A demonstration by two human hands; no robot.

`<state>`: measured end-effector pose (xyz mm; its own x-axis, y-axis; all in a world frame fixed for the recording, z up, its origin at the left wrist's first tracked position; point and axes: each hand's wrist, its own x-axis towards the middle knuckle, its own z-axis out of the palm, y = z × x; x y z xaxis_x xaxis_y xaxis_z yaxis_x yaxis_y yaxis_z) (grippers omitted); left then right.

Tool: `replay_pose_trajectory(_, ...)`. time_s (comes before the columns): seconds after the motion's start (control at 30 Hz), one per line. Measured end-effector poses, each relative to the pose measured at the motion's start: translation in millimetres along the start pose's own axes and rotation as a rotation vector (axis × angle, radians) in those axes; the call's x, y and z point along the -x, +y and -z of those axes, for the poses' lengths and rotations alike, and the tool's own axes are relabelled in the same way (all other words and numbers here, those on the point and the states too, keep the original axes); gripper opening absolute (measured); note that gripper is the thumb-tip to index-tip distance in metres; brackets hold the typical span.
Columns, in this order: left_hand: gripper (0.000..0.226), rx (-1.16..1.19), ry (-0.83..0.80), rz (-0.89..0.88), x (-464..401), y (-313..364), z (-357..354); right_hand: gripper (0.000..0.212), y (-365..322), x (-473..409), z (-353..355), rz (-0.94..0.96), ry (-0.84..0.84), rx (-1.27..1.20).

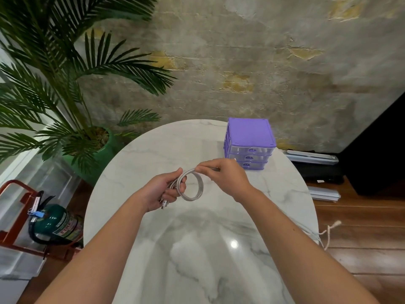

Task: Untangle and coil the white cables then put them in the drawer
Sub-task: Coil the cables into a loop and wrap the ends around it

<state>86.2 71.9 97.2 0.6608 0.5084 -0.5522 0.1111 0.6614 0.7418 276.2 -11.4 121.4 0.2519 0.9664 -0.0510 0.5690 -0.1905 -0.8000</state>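
While both hands are up over the middle of the round marble tabletop (pixel 153 154), they're sharing one coiled white cable (pixel 191 184) between them. The left hand (pixel 163 189) has its fingers curled around the left side of the coil, thumb on top, gripping the bunched strands, and the cable's plug ends poke out below the palm. The right hand (pixel 225 175) is pinching the top of the loop with thumb and fingertips, the other fingers tucked in loosely. So neither hand is spread at all, both are closed on the cable.

The cable itself looks pretty tidy: a few turns stacked into a smallish round loop, held up in the air just above the tabletop, not touching it as far as I can tell. Colour is more of a greyish white.

The purple drawer unit (pixel 249 142) sits on the far right part of the tabletop, just behind the right hand, three clear drawers, all pushed in. A second white cable (pixel 315 234) trails over the right edge of the tabletop, with its end dangling above the wood floor (pixel 361 220).

Also in view: potted palm (pixel 65 88) off to the left and a green fire extinguisher (pixel 54 224) in a red stand.
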Motion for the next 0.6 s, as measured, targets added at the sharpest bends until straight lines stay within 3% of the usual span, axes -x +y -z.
replay_pose_trajectory(0.2,0.042,-0.611,0.130,-0.064,2,8,-11,0.021,-6,0,1,0.059,-0.038,0.255)
replay_pose_trajectory(0.33,0.042,-0.887,0.219,-0.080,4,14,-21,0.027,-8,-1,-3,0.074,-0.057,0.416)
replay_pose_trajectory(0.43,0.044,-0.797,0.175,-0.130,1,14,-17,0.036,-6,-3,-6,0.098,-0.022,0.479)
replay_pose_trajectory(0.6,0.041,-0.220,-0.039,-0.077,1,13,-6,0.052,2,-5,-9,-0.021,-0.068,0.204)
